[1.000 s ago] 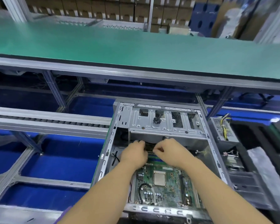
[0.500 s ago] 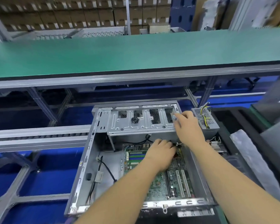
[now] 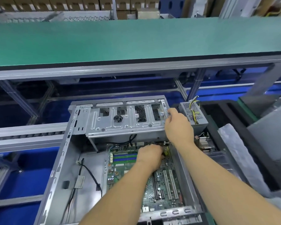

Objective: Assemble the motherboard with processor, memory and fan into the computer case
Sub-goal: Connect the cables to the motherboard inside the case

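Note:
An open grey computer case [image 3: 62, 161] lies on its side in front of me. The green motherboard [image 3: 165, 189] sits inside it, with blue and green memory slots [image 3: 124, 157] at its far end. A hinged metal drive cage [image 3: 120, 120] is raised across the far part of the case. My right hand [image 3: 178, 125] grips the cage's right edge. My left hand [image 3: 150, 155] is curled down on the far right corner of the motherboard; what its fingers touch is hidden.
A power supply [image 3: 193, 113] with yellow wires and a heatsink with fan [image 3: 203, 142] lie in a black tray right of the case. Loose black cables [image 3: 89, 172] run along the case's left floor. A green workbench [image 3: 136, 39] spans the back.
Both hands were together at the motherboard's far edge; my right hand moved up onto the cage's right edge and the cage swung up. In the last half second the hands barely moved.

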Available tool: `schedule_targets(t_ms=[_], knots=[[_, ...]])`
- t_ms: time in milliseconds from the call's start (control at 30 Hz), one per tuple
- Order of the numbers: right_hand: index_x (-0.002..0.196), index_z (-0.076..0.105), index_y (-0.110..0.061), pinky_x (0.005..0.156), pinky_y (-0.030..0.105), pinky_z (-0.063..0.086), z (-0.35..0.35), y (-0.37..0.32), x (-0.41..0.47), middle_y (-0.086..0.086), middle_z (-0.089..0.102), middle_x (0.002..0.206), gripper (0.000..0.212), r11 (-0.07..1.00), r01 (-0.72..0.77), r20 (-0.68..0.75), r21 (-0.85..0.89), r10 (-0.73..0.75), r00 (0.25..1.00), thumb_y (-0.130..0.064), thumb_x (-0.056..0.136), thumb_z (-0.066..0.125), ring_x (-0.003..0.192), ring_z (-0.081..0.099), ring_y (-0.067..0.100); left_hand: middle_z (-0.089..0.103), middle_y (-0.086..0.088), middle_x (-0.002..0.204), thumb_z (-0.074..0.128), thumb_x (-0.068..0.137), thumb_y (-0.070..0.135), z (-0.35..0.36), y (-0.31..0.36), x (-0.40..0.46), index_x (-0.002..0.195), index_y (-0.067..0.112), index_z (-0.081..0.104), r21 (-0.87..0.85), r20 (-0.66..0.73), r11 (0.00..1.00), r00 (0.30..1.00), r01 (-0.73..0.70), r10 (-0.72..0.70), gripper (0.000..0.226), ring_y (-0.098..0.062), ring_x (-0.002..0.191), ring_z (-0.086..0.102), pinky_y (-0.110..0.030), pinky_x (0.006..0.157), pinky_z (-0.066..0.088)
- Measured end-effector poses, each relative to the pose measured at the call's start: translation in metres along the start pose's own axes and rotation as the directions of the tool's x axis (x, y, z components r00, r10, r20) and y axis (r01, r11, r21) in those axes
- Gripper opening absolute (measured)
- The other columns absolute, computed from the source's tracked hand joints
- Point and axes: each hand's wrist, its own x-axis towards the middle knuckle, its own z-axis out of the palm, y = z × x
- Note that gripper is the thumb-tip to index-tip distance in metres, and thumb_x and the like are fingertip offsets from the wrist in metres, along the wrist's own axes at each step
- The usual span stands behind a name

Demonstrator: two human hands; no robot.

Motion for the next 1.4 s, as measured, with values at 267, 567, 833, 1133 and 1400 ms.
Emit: schedule_targets(t_ms=[267,567,833,1133,1400], knots=[[0.128,0.053,-0.018,0.073,0.046,0.055,-0.001,0.0,0.0,0.012,0.067,0.103,0.027,1.0,-0.005,-0.006,0.017,0.005,1.0,-0.022,0.104,0.041,0.087,0.063,0.036,0.067,-0.012,0.105,0.054,0.096,0.03,0.005,-0.005,0.003,0.107,0.014,0.057,-0.19,-0.124,0.98,0.99,0.049,-0.074,0.019,-0.035,0.096,0.064,-0.037,0.068,0.042],[0.126,0.054,-0.018,0.069,0.04,0.049,0.0,-0.001,0.001,0.012,0.067,0.103,0.027,1.0,-0.005,-0.021,0.027,0.005,1.0,-0.023,0.103,0.042,0.088,0.061,0.036,0.069,-0.007,0.091,0.048,0.098,0.037,0.002,-0.005,0.003,0.112,0.02,0.047,-0.271,-0.288,0.962,0.953,0.014,-0.095,0.022,-0.035,0.081,0.066,-0.035,0.056,0.042],[0.125,0.054,-0.019,0.067,0.039,0.047,0.0,-0.001,0.001,0.01,0.067,0.102,0.026,0.999,-0.013,-0.021,0.045,0.014,1.0,-0.024,0.102,0.043,0.084,0.059,0.032,0.072,-0.003,0.098,0.055,0.095,0.035,0.001,-0.002,0.007,0.105,0.023,0.068,-0.184,-0.321,0.983,0.944,0.013,-0.073,0.02,-0.031,0.093,0.065,-0.036,0.078,0.045],[0.125,0.055,-0.02,0.071,0.043,0.053,-0.003,-0.002,0.0,0.01,0.066,0.1,0.026,0.997,-0.024,-0.011,0.067,0.024,1.0,-0.025,0.102,0.043,0.084,0.06,0.033,0.071,-0.009,0.092,0.06,0.088,0.025,-0.006,0.008,0.019,0.081,0.025,0.051,-0.104,-0.17,0.993,0.983,0.056,-0.073,0.012,-0.031,0.092,0.063,-0.037,0.083,0.036],[0.125,0.055,-0.02,0.071,0.042,0.051,-0.003,-0.002,-0.001,0.012,0.066,0.102,0.027,0.997,-0.034,-0.008,0.065,0.034,0.999,-0.024,0.101,0.044,0.086,0.06,0.034,0.067,-0.005,0.092,0.06,0.085,0.024,0.0,0.008,0.03,0.076,0.026,0.047,-0.182,-0.107,0.977,0.986,0.111,-0.132,0.016,-0.028,0.101,0.055,-0.034,0.088,0.032]])
